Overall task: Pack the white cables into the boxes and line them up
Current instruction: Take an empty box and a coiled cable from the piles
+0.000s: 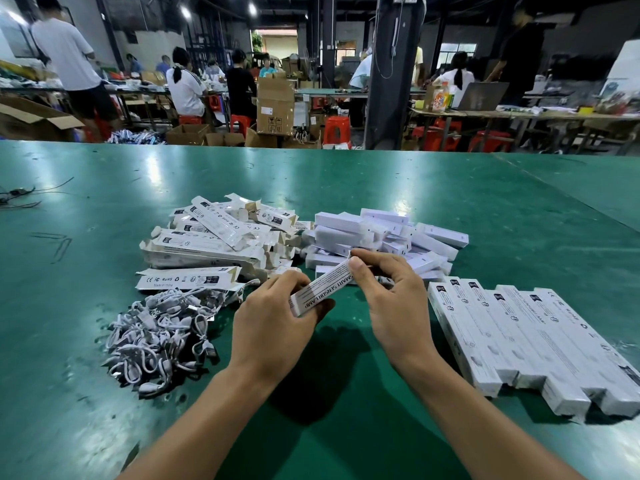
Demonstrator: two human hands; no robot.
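Note:
A long white box [320, 287] printed "SMART SENSOR LAMP" is held above the green table [346, 188] between both hands. My left hand [273, 323] grips its near end, and my right hand [388, 292] pinches its far end with thumb and forefinger. A heap of coiled white cables [159, 337] lies left of my left hand. Behind the cables is a pile of flattened, open-ended boxes [214, 240]. Several closed boxes [533, 344] lie side by side in a row at the right.
A heap of plain white inner boxes [381, 237] sits behind my hands. Thin dark wires [20, 195] lie at the table's far left. Beyond the far edge, several people sit at other tables among cardboard cartons [275, 105], red stools and a dark pillar [391, 71].

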